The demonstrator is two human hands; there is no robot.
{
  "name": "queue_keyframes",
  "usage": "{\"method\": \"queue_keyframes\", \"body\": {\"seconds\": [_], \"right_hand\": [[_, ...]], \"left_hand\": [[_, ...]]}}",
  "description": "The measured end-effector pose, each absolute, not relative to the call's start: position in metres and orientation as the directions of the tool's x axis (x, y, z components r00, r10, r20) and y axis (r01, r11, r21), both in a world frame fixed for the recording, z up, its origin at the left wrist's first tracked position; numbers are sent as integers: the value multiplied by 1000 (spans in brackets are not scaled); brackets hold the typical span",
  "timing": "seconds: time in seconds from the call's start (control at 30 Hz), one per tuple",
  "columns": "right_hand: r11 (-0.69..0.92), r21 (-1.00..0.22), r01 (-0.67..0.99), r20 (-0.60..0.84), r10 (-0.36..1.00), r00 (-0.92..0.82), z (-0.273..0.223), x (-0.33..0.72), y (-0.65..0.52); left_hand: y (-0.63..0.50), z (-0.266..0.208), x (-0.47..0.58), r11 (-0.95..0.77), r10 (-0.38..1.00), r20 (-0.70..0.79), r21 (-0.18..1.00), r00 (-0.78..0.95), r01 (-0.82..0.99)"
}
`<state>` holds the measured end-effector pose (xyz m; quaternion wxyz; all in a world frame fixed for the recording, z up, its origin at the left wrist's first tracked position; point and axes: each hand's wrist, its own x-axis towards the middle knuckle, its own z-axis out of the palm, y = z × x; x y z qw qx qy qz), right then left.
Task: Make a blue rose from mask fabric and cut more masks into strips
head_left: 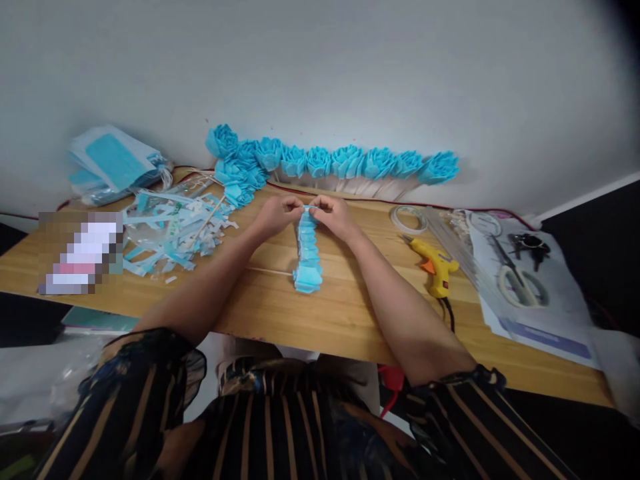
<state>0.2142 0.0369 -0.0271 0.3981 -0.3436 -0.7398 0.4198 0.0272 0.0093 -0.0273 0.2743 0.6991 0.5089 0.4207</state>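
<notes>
A light-blue pleated strip (309, 243) runs down the middle of the table toward me, its near end a wider bunch of folds. My left hand (281, 215) pinches the strip's far end from the left. From the other side my right hand (334, 215) pinches the same end, thumb and finger close to the left ones. A thin stick (270, 271) lies on the wood, its right end meeting the near bunch of folds. Whether the stick is fixed to the folds cannot be made out.
Blue fabric flowers (349, 162) on sticks line the wall. At left are cut scraps (185, 227), a stack of face masks (117, 160) and a blurred-out item (80, 253). A yellow glue gun (434, 263), a tape roll (409, 219) and scissors (520, 280) lie at right.
</notes>
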Motion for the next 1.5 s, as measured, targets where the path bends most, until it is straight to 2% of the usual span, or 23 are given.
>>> {"method": "queue_keyframes", "body": {"seconds": [0.33,0.63,1.0,1.13,1.5], "right_hand": [[336,-934,120,260,871,-416,-32,223,42],[274,-961,35,235,877,-419,-37,227,41],[324,-945,46,278,867,-413,-41,224,43],[319,-947,30,281,872,-401,-40,223,41],[282,-959,27,250,886,-391,-37,226,40]], "left_hand": [[8,-26,26,-245,969,232,867,82,433],[10,-27,21,-224,974,213,867,76,444],[9,-27,19,-241,971,215,862,108,446],[10,-28,19,-250,968,224,889,112,383],[7,-23,21,-204,979,190,895,73,398]]}}
